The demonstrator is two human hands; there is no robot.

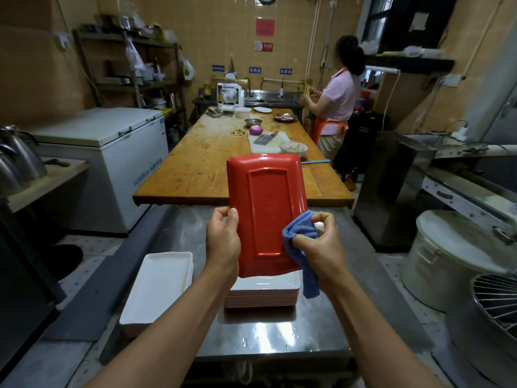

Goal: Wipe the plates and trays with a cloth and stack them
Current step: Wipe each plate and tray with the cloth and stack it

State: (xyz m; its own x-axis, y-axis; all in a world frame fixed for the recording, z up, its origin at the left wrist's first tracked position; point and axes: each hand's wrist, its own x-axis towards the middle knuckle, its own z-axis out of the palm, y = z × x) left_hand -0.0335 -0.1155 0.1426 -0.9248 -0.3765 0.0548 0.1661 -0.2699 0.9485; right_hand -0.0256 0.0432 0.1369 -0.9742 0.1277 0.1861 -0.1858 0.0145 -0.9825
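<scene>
Red tray (265, 208) hides left hand (223, 238) fingers.

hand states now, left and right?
Left hand: grips the red tray by its left edge.
Right hand: pinches the blue cloth against the tray.

the left hand (223, 242) grips a red tray (265, 214) upright, underside facing the camera. the right hand (319, 242) presses a blue cloth (300, 233) against its right edge, above a stack of trays (263, 296).
</scene>
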